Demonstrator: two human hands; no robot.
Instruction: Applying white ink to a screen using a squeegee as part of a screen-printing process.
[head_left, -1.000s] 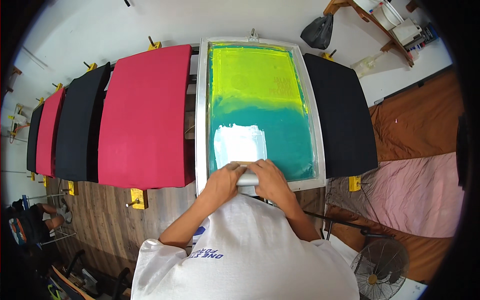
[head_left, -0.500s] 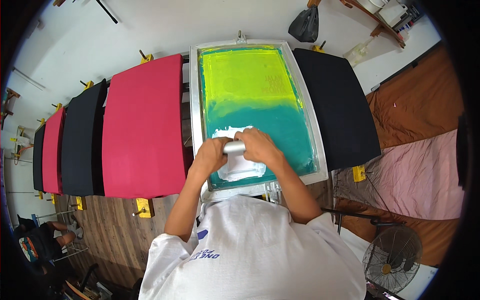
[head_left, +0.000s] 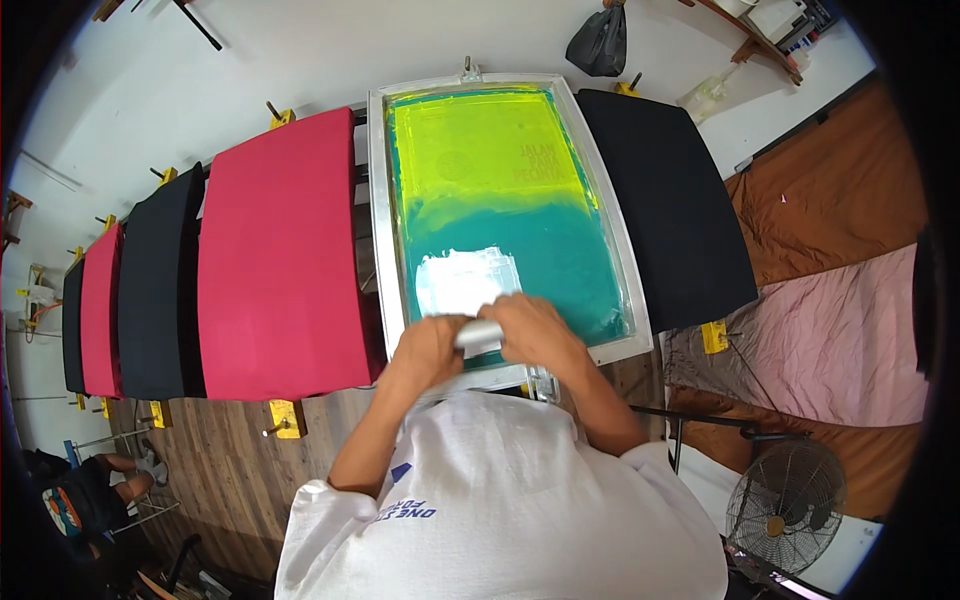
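A silver-framed printing screen [head_left: 510, 240], green with a yellow-green band across its upper part, lies between the fabric-covered boards. A patch of white ink [head_left: 465, 275] sits in its lower left. Over the near end of the screen, just below that patch, my left hand [head_left: 430, 345] and my right hand [head_left: 530, 330] grip a squeegee [head_left: 480, 335] with a pale metal bar, one at each end; both hands are slightly blurred. The blade is hidden.
Red boards [head_left: 275, 250] and black boards [head_left: 660, 210] flank the screen on yellow brackets [head_left: 286, 420]. A seated person [head_left: 90, 500] is at lower left, a fan [head_left: 785, 510] at lower right. A wall shelf [head_left: 760, 40] and black bag [head_left: 600, 45] are at top right.
A second ago the squeegee was at the near end; it went up onto the white patch by half a second ago and has since come back down toward me, still in both hands.
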